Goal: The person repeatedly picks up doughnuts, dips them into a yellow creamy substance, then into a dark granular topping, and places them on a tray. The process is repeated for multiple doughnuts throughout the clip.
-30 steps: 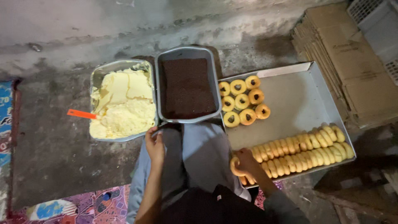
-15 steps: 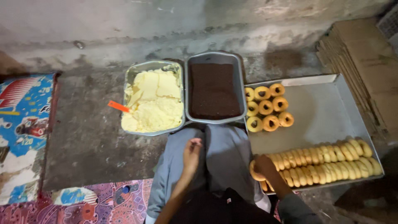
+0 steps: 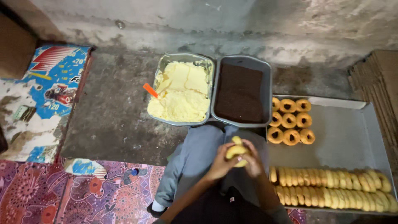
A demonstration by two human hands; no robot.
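Above the lap, left hand (image 3: 219,166) and right hand (image 3: 252,162) each close their grip on one pale ring-shaped pastry (image 3: 236,150), apparently pulling it open for filling; next comes the nearby metal tray of yellow cream (image 3: 181,92).

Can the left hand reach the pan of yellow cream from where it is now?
Probably yes. The left hand holds a ring pastry together with the right hand, yet nothing stands between it and the pan of yellow cream ahead.

Dull grey metal tray (image 3: 344,137) beside the grip; two matt metal pans (image 3: 265,79) beyond it; rough, stained concrete floor (image 3: 107,116); patterned cloth mat (image 3: 83,195); golden, matt pastry rings (image 3: 290,120).
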